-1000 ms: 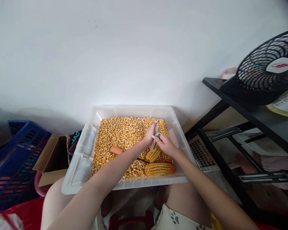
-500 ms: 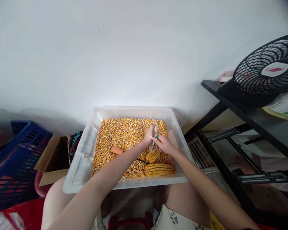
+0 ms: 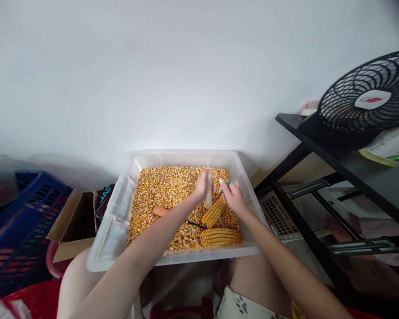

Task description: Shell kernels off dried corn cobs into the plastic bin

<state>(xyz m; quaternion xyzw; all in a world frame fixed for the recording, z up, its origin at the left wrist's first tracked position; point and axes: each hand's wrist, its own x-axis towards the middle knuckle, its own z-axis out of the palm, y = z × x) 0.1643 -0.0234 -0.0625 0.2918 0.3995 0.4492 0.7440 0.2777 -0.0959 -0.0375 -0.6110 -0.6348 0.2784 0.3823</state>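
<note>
Over the loose corn kernels, my left hand is wrapped round a pale, stripped corn cob, held nearly upright. My right hand is a short way to its right, apart from the cob, with curled fingers and a green ring. Whatever is pinched in those fingers is too small to make out. A yellow ear of corn lies slanted just below the right fingertips. In front of it a second ear of corn lies sideways. A tool with an orange handle and dark shaft rests on the kernels, partly under my left forearm.
The kernels lie in a translucent plastic tub on my lap, against a white wall. At left stand an open cardboard box and a blue crate. On the right, a black rack bears a black fan.
My right hand has moved right, off the cob, and the hands are now apart. My left hand has shifted slightly left with the cob. The whole view has tilted a little.
</note>
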